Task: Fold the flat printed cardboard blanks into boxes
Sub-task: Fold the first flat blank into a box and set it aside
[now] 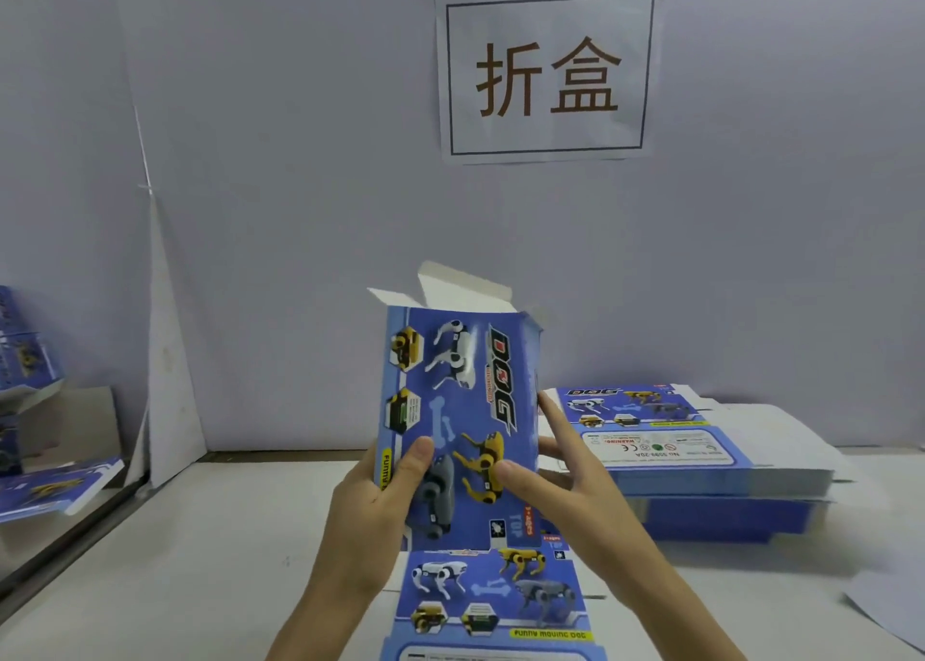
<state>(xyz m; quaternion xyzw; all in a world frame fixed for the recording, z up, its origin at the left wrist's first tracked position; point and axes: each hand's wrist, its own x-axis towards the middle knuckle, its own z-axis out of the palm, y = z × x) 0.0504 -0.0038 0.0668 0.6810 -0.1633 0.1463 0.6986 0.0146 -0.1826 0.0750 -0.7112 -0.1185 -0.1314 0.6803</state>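
1. Head view: a half-formed blue box, printed with toy dogs and the word DOG, is held upright in the air above the tabletop in the middle of the picture. Its white top flaps stand open
2. The left hand has the box by its lower left edge. The grip is closed on the card, with the thumb pressed on the printed front and the fingers hidden behind
3. The right hand has the lower right edge. The thumb lies on the front beside the yellow dog, the other fingers reach up along the right side, and the grip pinches the box between them
4. Under the box, nearest the person, one flat blank lies printed side up on the tabletop
5. To the right of the hands, a stack of blanks rests on the tabletop close to the wall
6. At the far left edge are blue printed pieces, possibly finished boxes, though they are too blurred to be sure
7. A white sign with two large characters in a black frame hangs on the wall above, and a sheet of paper lies at the lower right corner
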